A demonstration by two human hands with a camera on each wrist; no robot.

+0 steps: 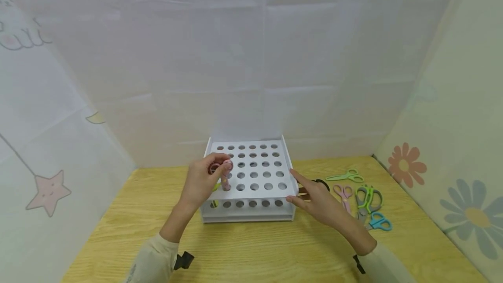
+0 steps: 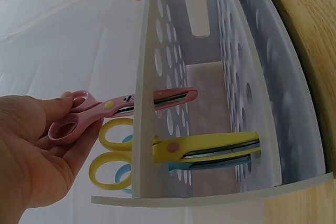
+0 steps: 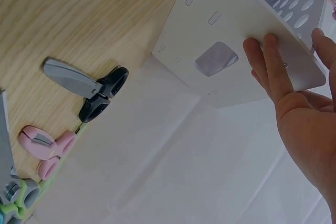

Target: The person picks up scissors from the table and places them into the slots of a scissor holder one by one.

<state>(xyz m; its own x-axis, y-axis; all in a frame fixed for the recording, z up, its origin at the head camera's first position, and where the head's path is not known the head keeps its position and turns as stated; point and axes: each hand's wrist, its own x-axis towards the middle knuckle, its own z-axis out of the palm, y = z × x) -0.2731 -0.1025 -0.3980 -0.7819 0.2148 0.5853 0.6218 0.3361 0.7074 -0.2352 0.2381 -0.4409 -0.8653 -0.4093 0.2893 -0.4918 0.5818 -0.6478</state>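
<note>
Yellowish wood grain runs across the table (image 1: 251,252) beneath both your hands. Between them stands the white rack (image 1: 259,194), its boards pierced with round holes; it looks stiff, and probably light enough to slide if nudged, so a side panel is a sensible place to steady it.

Your right hand (image 1: 320,202) has its fingers laid along the panel's outer face and its thumb across the front edge, holding that corner between them. Your left hand (image 1: 200,182) pinches the handle loops of the rose-pink scissors (image 2: 107,107).

Beyond your right hand lie the grey-and-green scissors (image 1: 368,198), likely the heaviest pair; nearer that hand are the black-handled scissors (image 3: 100,94). Just beside your left fingers, the yellow scissors (image 2: 173,148) hang through the upper board, with the blue scissors (image 2: 210,165) close behind.

The rose-pink scissors pass through a hole below your left fingertips, loops above the board, blades under it. Expect them to be light and rigid, their smooth plastic slightly slippery. Loops or pivot offer the best hold; metal shows along the blades, so keep your fingertips off them.

Smallest, loose past your right hand, is the pale pink pair (image 1: 344,194).
</note>
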